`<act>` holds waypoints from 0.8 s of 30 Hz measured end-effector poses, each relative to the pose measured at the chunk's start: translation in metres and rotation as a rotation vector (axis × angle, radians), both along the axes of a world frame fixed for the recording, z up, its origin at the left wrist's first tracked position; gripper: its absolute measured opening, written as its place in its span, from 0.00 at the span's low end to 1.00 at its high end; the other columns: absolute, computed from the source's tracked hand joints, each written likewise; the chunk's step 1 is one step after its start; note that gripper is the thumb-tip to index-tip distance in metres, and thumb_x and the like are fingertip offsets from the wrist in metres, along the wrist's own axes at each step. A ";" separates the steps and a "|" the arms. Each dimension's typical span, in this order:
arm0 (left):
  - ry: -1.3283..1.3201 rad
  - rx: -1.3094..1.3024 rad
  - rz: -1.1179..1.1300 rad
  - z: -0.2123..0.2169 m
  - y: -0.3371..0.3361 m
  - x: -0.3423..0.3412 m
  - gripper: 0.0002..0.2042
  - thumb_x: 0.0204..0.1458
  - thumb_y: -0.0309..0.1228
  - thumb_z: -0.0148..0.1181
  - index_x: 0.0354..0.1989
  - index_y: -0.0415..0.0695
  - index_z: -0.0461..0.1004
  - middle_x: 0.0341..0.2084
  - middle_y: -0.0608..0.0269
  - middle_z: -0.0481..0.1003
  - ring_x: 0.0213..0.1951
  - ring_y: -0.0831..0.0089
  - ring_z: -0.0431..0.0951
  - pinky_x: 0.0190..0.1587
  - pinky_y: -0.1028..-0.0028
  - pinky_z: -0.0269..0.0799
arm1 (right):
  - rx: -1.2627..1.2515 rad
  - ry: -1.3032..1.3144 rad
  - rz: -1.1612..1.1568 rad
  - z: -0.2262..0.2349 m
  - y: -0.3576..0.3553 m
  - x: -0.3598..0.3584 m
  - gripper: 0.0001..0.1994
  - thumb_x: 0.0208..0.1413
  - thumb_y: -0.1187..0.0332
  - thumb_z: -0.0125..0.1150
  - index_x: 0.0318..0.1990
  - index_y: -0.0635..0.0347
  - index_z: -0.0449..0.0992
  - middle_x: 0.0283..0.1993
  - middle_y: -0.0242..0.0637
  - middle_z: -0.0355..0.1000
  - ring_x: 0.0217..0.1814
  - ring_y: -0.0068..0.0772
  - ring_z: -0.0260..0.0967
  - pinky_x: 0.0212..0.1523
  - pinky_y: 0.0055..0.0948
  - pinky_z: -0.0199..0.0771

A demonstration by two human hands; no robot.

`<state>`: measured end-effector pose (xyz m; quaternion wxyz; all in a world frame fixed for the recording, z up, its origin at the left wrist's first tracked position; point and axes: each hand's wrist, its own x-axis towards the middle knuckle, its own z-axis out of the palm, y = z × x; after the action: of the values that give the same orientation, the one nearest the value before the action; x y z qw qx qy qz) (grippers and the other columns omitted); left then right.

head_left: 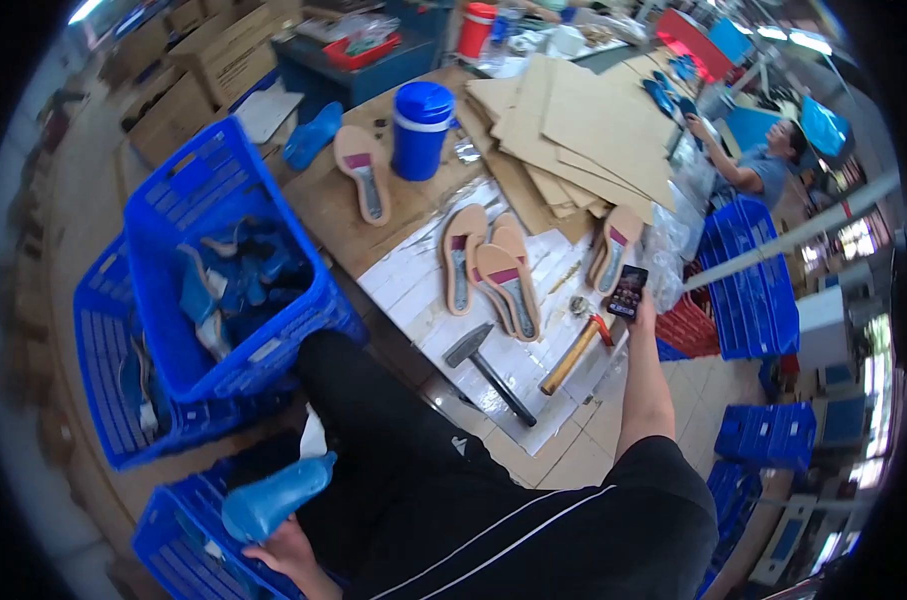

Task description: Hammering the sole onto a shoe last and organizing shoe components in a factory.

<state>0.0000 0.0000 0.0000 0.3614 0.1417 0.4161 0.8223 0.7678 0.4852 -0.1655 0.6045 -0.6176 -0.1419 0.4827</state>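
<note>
A blue shoe last (276,497) tilts over a crate at the lower left, its narrow end pointing up and right. My left hand (286,548) is closed around its wide end. At the table's right edge, my right hand (644,314) grips a black smartphone (629,288) with a lit screen. Just beyond the phone lie insoles (614,245), beige with grey and maroon patches. More insoles (504,280) overlap in the middle of the table. A dark-headed hammer (489,372) and another with a wooden handle (571,357) rest nearer to me.
Blue crates (324,300) holding several blue lasts stand on the left. On the white-covered table (404,265) are a blue jug (422,135), a single insole (362,172) and stacked beige sheets (584,130). Another person (754,165) works at the far right, near stacked blue crates (744,280).
</note>
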 end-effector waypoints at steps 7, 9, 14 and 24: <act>-0.058 0.030 0.107 -0.011 -0.009 -0.006 0.25 0.73 0.43 0.50 0.73 0.46 0.66 0.71 0.52 0.69 0.71 0.53 0.69 0.71 0.49 0.66 | -0.303 -1.267 -0.133 0.025 0.004 0.020 0.24 0.64 0.47 0.62 0.55 0.55 0.87 0.53 0.50 0.84 0.54 0.56 0.82 0.57 0.48 0.78; -0.063 -0.061 0.185 0.004 -0.004 -0.001 0.24 0.72 0.41 0.51 0.72 0.44 0.66 0.69 0.51 0.70 0.70 0.52 0.71 0.71 0.48 0.68 | -0.291 -1.440 -0.151 0.032 -0.009 -0.019 0.23 0.67 0.48 0.59 0.55 0.55 0.87 0.52 0.48 0.84 0.53 0.57 0.82 0.55 0.49 0.78; -0.175 0.045 0.195 -0.007 -0.016 -0.007 0.22 0.72 0.37 0.50 0.72 0.44 0.66 0.69 0.51 0.72 0.70 0.53 0.71 0.73 0.48 0.65 | 0.039 -1.258 0.013 0.072 -0.053 -0.125 0.21 0.72 0.54 0.58 0.55 0.63 0.84 0.45 0.45 0.86 0.42 0.43 0.85 0.46 0.40 0.82; -0.067 -0.131 0.154 0.022 0.002 -0.026 0.32 0.63 0.47 0.60 0.70 0.40 0.66 0.58 0.51 0.77 0.61 0.59 0.78 0.65 0.60 0.73 | 0.427 -1.388 0.896 0.116 -0.168 -0.411 0.10 0.65 0.68 0.67 0.50 0.62 0.82 0.42 0.46 0.75 0.47 0.47 0.75 0.52 0.42 0.75</act>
<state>-0.0256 0.0016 0.0219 0.3193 0.0579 0.4664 0.8229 0.3567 0.3177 -0.0495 0.2360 -0.5321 -0.7990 0.1512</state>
